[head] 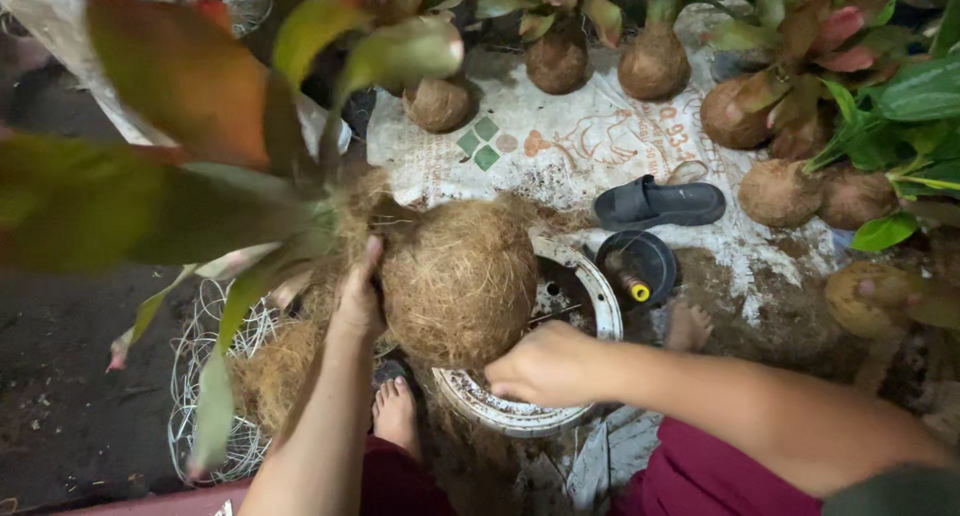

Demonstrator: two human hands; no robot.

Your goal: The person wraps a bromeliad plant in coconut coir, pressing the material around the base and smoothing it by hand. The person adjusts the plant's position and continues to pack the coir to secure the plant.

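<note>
A plant with red and green leaves (180,126) has its root ball wrapped in brown coconut fibre (460,276). My left hand (358,296) presses against the left side of the fibre ball, near the plant's stem. Under the ball's lower right side, my right hand (545,364) has its fingers curled against the fibre. The ball hangs over a round white basin (600,306) with dark soil inside.
Several finished fibre-wrapped plants (655,61) stand on a printed white sack (590,141) at the back and right. A dark sandal (660,204) and a black lid holding a spool (638,266) lie past the basin. Loose fibre in a wire basket (200,376) sits left. My bare feet (395,411) rest below.
</note>
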